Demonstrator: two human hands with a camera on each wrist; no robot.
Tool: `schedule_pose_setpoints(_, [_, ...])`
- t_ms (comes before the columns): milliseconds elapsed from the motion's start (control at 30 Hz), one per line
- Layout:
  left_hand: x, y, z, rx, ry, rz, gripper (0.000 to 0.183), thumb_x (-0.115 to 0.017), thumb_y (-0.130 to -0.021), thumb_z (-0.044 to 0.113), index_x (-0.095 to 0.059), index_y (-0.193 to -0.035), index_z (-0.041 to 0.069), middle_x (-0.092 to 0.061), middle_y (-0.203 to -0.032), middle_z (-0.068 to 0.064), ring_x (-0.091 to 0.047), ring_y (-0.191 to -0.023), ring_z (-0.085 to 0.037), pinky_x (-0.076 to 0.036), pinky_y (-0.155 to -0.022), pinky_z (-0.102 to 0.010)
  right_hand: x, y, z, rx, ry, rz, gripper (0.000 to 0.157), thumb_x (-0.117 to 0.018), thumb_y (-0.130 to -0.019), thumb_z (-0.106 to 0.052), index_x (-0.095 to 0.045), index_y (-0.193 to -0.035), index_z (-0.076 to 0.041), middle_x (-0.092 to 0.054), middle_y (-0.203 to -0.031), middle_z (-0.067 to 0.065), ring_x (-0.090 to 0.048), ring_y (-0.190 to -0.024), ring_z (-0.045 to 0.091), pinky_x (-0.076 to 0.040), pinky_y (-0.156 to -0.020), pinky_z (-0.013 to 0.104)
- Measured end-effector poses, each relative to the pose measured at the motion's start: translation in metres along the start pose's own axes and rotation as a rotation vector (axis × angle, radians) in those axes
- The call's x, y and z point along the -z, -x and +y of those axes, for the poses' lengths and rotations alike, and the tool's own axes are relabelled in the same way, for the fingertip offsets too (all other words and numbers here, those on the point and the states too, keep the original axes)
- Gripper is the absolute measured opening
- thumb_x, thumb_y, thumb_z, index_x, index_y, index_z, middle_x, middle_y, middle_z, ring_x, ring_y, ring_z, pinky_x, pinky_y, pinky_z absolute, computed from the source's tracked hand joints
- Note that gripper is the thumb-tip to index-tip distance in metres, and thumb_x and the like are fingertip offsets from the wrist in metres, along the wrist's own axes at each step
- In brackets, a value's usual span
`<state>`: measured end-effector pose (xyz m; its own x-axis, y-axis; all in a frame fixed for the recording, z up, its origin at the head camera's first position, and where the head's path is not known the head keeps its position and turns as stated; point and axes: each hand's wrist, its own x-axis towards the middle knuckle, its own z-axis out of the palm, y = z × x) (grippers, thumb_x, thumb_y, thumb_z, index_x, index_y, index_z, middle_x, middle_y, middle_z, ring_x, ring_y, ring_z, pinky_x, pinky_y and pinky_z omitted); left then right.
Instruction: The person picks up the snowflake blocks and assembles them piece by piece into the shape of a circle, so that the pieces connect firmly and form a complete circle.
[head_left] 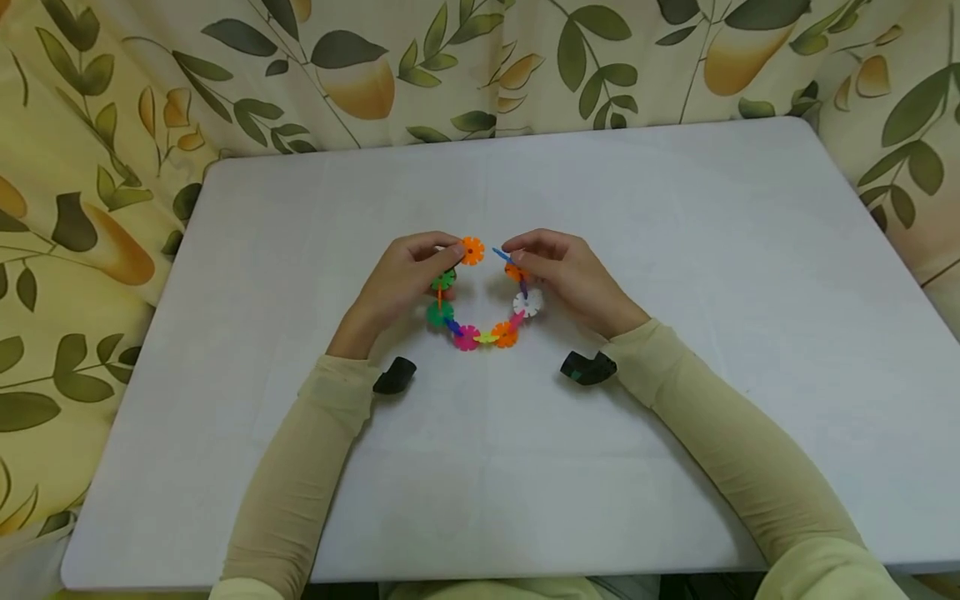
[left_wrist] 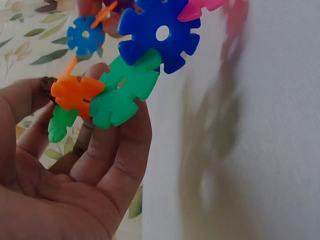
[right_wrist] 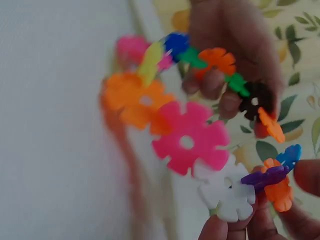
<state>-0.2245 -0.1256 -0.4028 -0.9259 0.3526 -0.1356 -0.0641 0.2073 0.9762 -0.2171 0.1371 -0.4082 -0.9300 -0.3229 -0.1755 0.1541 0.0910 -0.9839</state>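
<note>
A chain of colourful plastic snowflake discs hangs in an open loop between my two hands; its lowest discs include a pink disc (head_left: 467, 337) and a yellow disc (head_left: 486, 337). My left hand (head_left: 397, 279) pinches the chain's left end near the orange end disc (head_left: 472, 251). A black disc (right_wrist: 255, 101) is by its fingertips in the right wrist view. Across a small gap, my right hand (head_left: 573, 271) pinches the other end, where a blue disc (head_left: 502, 254) joins an orange one. In the left wrist view, left fingers curl behind a green disc (left_wrist: 125, 90).
The white table (head_left: 480, 500) spreads beneath both hands. A leaf-patterned curtain (head_left: 450, 75) hangs along its back and left sides. Black wrist-camera pieces (head_left: 588, 368) stick out beside both sleeves, above the tabletop.
</note>
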Motion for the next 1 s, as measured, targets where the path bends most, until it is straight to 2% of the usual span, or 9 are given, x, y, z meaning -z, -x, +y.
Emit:
schedule_pose_setpoints(133, [-0.004,0.001,0.002,0.041,0.057,0.020,0.026,-0.066,-0.109,0.029,-0.075,-0.120,0.007,-0.067,-0.102,-0.026,-0.069,-0.067,-0.028,-0.064,-0.075,-0.036,-0.002,0.002,0.001,0.053,0.165,0.017,0.034,-0.068,-0.106,-0.028,-0.071,-0.131,-0.004,-0.072,-0.114,0.013,-0.064,-0.102,0.028,-0.049,-0.096,0.038])
schedule_pose_setpoints(200, [-0.005,0.000,0.002,0.050,0.072,0.022,0.025,-0.066,-0.109,0.028,-0.075,-0.117,0.006,-0.067,-0.101,-0.026,-0.068,-0.066,-0.028,-0.064,-0.074,-0.036,-0.003,0.003,0.002,0.083,0.209,0.013,0.035,-0.070,-0.105,-0.026,-0.070,-0.131,-0.002,-0.071,-0.112,0.016,-0.064,-0.098,0.029,-0.050,-0.090,0.037])
schedule_pose_setpoints(333, [-0.006,0.000,0.002,0.043,0.051,0.007,0.024,-0.065,-0.109,0.027,-0.076,-0.112,0.005,-0.069,-0.095,-0.019,-0.067,-0.073,-0.030,-0.062,-0.074,-0.033,-0.006,0.002,0.003,0.166,0.275,0.012,0.028,-0.070,-0.104,-0.016,-0.072,-0.126,0.001,-0.069,-0.102,0.020,-0.062,-0.086,0.031,-0.051,-0.077,0.033])
schedule_pose_setpoints(467, [-0.005,-0.002,-0.001,0.020,0.014,-0.022,0.024,-0.064,-0.109,0.025,-0.077,-0.107,0.005,-0.070,-0.090,-0.014,-0.063,-0.082,-0.029,-0.056,-0.075,-0.030,-0.011,0.001,0.003,0.222,0.321,0.006,0.022,-0.068,-0.104,-0.011,-0.075,-0.122,0.001,-0.069,-0.097,0.022,-0.062,-0.082,0.030,-0.051,-0.075,0.030])
schedule_pose_setpoints(600, [-0.003,-0.003,-0.003,0.010,-0.012,-0.047,0.023,-0.063,-0.109,0.023,-0.077,-0.103,0.006,-0.069,-0.089,-0.013,-0.060,-0.085,-0.027,-0.051,-0.077,-0.032,-0.013,0.000,0.004,0.232,0.344,0.003,0.020,-0.067,-0.105,-0.010,-0.076,-0.120,0.000,-0.071,-0.099,0.020,-0.063,-0.085,0.029,-0.051,-0.077,0.029])
schedule_pose_setpoints(833, [-0.002,-0.005,-0.006,0.006,-0.035,-0.106,0.025,-0.059,-0.110,0.019,-0.075,-0.102,0.001,-0.069,-0.090,-0.014,-0.058,-0.088,-0.029,-0.049,-0.080,-0.033,-0.016,-0.001,0.006,0.237,0.366,-0.007,0.018,-0.067,-0.106,-0.008,-0.077,-0.118,0.002,-0.074,-0.103,0.019,-0.063,-0.087,0.027,-0.051,-0.077,0.026])
schedule_pose_setpoints(1000, [-0.002,-0.006,-0.007,0.008,-0.012,-0.118,0.025,-0.058,-0.110,0.016,-0.074,-0.098,0.001,-0.067,-0.089,-0.014,-0.058,-0.087,-0.028,-0.050,-0.078,-0.032,-0.017,-0.001,0.007,0.245,0.371,-0.012,0.016,-0.067,-0.106,-0.008,-0.078,-0.115,-0.001,-0.074,-0.102,0.016,-0.062,-0.087,0.026,-0.051,-0.077,0.027])
